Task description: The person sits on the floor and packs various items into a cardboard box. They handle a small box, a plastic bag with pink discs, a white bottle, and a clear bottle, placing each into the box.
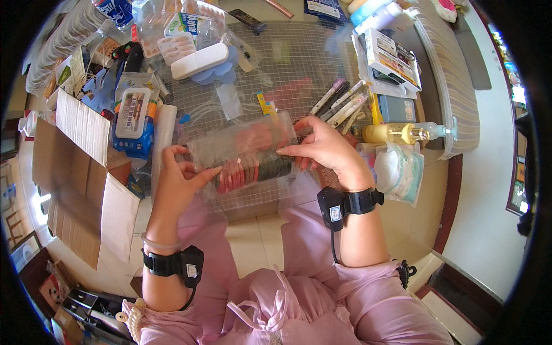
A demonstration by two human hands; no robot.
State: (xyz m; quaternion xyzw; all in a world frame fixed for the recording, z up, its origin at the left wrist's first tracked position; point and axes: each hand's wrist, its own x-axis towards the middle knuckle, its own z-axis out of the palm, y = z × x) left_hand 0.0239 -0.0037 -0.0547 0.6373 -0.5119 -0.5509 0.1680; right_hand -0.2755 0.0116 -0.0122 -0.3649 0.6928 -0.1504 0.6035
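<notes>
My left hand (177, 183) grips the left end of a clear plastic container (207, 148), with the thumb along its near side. At the container's right end, my right hand (330, 148) holds it between thumb and fingers. Inside is a row of ring-shaped bands, perhaps hair ties. Red and pink bands (230, 176) stand on the left of the row, and dark bands (276, 167) on the right. A blurred reddish bundle (254, 137) shows in or through the upper part. Whether the container has a lid is not clear.
An open cardboard box (75, 172) stands at the left beside a wipes pack (134, 116). Several markers (338, 101) lie beyond my right hand. A yellow pump bottle (388, 133) and a soft pack (399, 170) lie at the right. The gridded mat (293, 56) bears a white case (200, 60).
</notes>
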